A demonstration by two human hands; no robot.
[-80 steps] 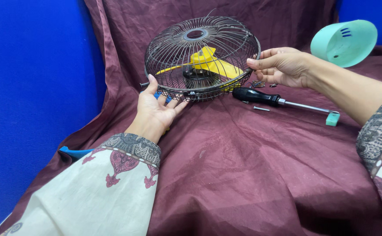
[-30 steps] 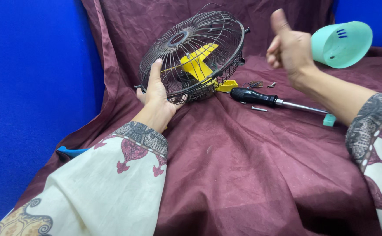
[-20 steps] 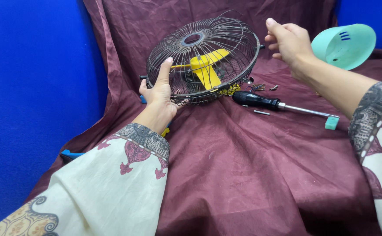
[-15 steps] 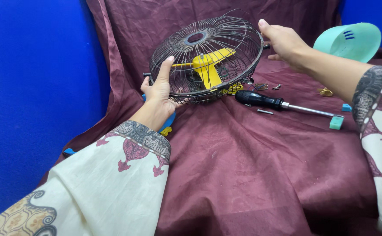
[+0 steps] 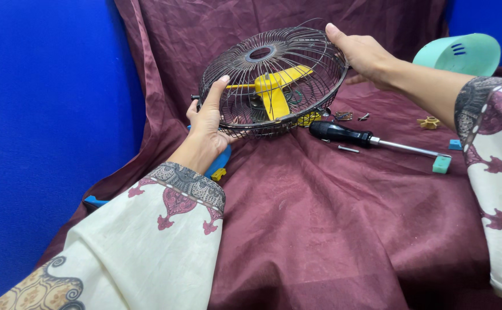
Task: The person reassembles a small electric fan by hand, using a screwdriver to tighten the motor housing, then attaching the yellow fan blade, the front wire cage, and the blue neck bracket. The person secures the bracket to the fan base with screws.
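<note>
1. While both hands grip the fan cage (image 5: 274, 80), it sits tilted on the maroon cloth (image 5: 331, 229).
2. Left hand (image 5: 208, 123) fingers clasp the near rim; right hand (image 5: 366, 54) fingers clasp the far rim.
3. Judged next: steady the cage; the screwdriver (image 5: 371, 140) lies beside it.

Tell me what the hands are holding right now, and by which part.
Both hold the wire fan cage by its rim: the left hand at the near left edge, the right hand at the far right edge.
</note>
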